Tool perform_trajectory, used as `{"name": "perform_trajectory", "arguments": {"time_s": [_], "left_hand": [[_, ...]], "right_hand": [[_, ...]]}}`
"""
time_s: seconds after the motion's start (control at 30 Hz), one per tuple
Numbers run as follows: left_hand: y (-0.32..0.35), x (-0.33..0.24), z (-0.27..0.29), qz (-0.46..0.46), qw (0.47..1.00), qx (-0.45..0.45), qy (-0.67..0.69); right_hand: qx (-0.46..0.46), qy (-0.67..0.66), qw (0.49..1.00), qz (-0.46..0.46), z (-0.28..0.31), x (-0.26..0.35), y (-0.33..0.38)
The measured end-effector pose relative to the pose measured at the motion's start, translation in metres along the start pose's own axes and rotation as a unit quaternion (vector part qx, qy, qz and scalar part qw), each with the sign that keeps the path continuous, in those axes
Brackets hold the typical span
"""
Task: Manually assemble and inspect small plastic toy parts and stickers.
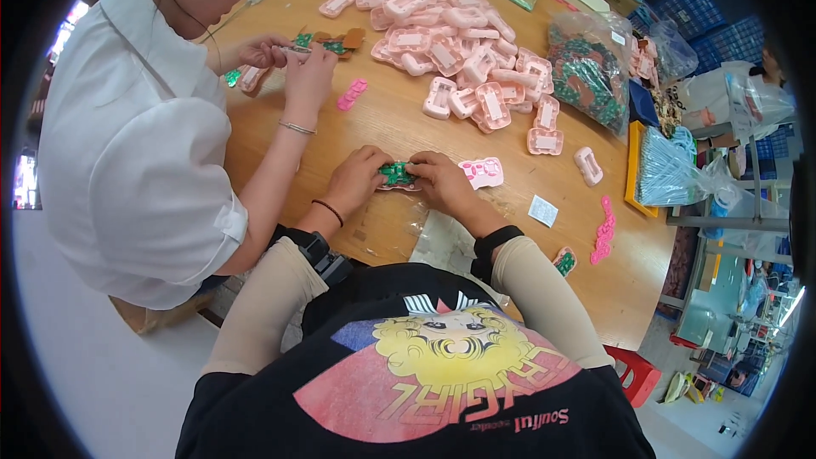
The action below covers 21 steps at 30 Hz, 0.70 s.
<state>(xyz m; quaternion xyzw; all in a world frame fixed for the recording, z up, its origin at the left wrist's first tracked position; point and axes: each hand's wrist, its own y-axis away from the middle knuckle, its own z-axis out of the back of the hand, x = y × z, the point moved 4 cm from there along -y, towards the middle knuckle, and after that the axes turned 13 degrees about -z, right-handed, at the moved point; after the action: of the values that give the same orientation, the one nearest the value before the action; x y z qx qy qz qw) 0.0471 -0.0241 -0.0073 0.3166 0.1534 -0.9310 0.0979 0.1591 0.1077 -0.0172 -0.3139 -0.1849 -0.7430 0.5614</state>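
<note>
- Nearest, at 6 o'clock: the person's own forearms in beige sleeves, a dark band on each wrist, run up to the middle of the wooden surface (374,123).
- Left hand (357,177) and right hand (440,180) meet over one small green circuit board (396,173); fingers curled in, both pinching it from either side. A pink shell seems to lie under the board, its edge just showing.
- Judged step: seating the board into a pink casing half. The next move likely calls for even thumb pressure with the board squared to the shell.
- At 3 o'clock of the right hand, just beside it: a pink patterned cover (482,172). Further toward 4 o'clock, a small white packet (543,211) and a pink strip of parts (604,231).
- At 10 o'clock: a co-worker in a white shirt, their hand (309,76) working on similar pieces.
- Far, at 12 to 1 o'clock: a heap of pink casings (459,42), then a clear bag of green boards (586,68).
</note>
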Motion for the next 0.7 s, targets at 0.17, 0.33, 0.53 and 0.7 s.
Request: {"name": "perform_trajectory", "arguments": {"time_s": [0.17,0.33,0.53,0.7], "left_hand": [[0.0001,0.0039,-0.0051,-0.005,1.0,0.023,0.01],[-0.0001,0.0045,-0.0038,-0.023,0.999,0.026,0.011],[-0.0044,0.0029,-0.0049,-0.004,0.999,0.046,-0.001],[-0.0068,0.0043,-0.0075,-0.006,0.999,0.043,-0.006]], "right_hand": [[0.017,-0.001,1.0,-0.018,-0.003,-0.0025,-0.0028],[-0.002,0.002,1.0,-0.008,-0.0025,0.0016,-0.0024],[0.016,0.009,1.0,-0.01,-0.0033,0.0001,-0.0033],[0.016,0.007,1.0,-0.011,-0.0031,-0.0004,-0.0042]]}}
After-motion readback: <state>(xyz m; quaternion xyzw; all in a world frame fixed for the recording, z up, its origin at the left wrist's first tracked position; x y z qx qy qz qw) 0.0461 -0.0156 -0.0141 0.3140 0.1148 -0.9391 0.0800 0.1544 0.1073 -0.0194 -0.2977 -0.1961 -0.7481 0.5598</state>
